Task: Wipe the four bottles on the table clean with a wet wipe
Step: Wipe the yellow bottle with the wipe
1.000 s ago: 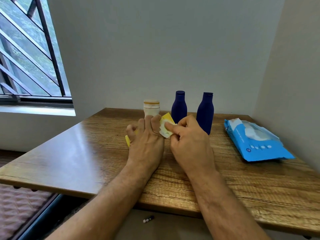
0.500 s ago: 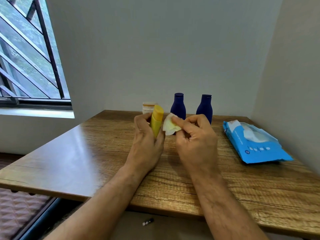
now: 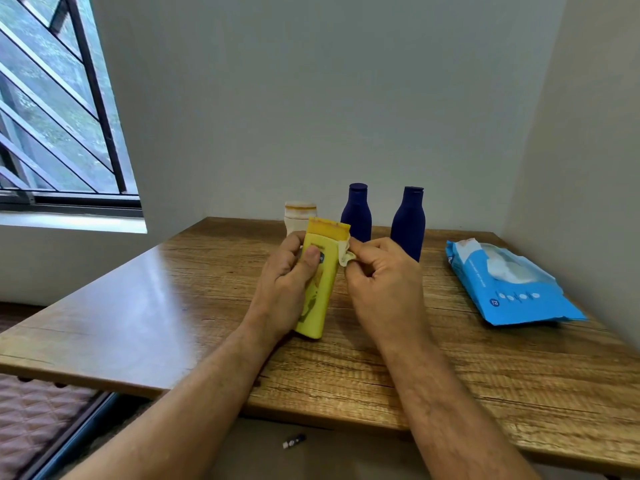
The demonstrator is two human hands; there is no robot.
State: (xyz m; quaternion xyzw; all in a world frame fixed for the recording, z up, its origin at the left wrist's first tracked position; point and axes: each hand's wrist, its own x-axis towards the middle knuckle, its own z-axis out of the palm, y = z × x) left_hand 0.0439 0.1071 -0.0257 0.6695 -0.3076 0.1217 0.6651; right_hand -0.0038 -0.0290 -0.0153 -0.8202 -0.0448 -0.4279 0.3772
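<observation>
I see the wooden surface (image 3: pixel 173 306) filling the lower frame, a blue wipe pack (image 3: pixel 512 289) at right, 2 navy bottles (image 3: pixel 408 223) and what looks like a cream jar (image 3: pixel 299 216) at center. My left hand (image 3: pixel 282 282) grips the yellow bottle (image 3: pixel 320 282) at center frame; my right hand's (image 3: pixel 384 285) fingers pinch the wet wipe (image 3: pixel 344 254) against its cap edge.

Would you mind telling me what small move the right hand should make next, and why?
Probably draw the wet wipe down the yellow bottle: the right hand pinches it just below the cap, and the left hand holds the bottle.
</observation>
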